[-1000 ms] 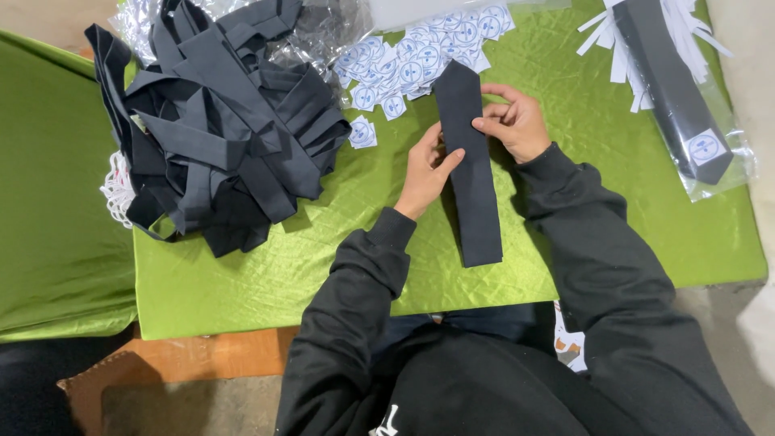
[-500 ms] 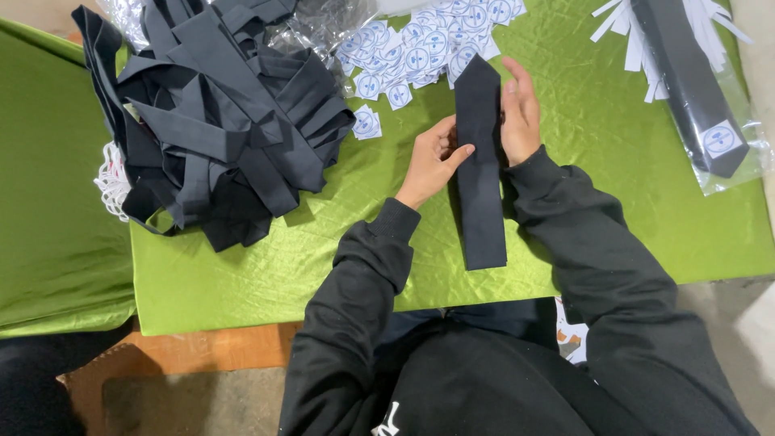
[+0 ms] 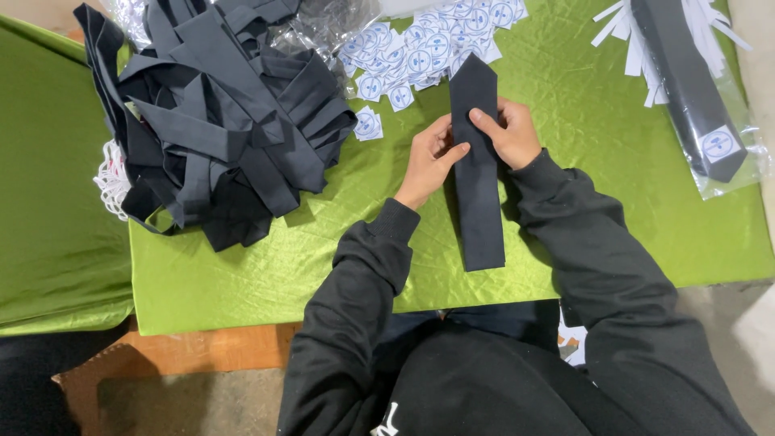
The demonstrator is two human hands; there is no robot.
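Note:
A folded dark necktie (image 3: 476,194) lies lengthwise on the green cloth-covered table (image 3: 266,266), its pointed tip toward the far side. My left hand (image 3: 428,157) pinches its left edge near the upper part. My right hand (image 3: 508,133) grips its right edge, thumb laid over the fabric. Both hands hold the tie at about the same height.
A big heap of dark neckties (image 3: 218,121) covers the table's left part. Several white-and-blue round-printed labels (image 3: 420,48) lie scattered at the far middle beside crumpled clear plastic (image 3: 323,28). A bagged tie (image 3: 694,89) with white paper strips lies at the far right.
The tie has been straightened to lie lengthwise, its tip now pointed. Both hands have closed in on its upper part, the right thumb now on top.

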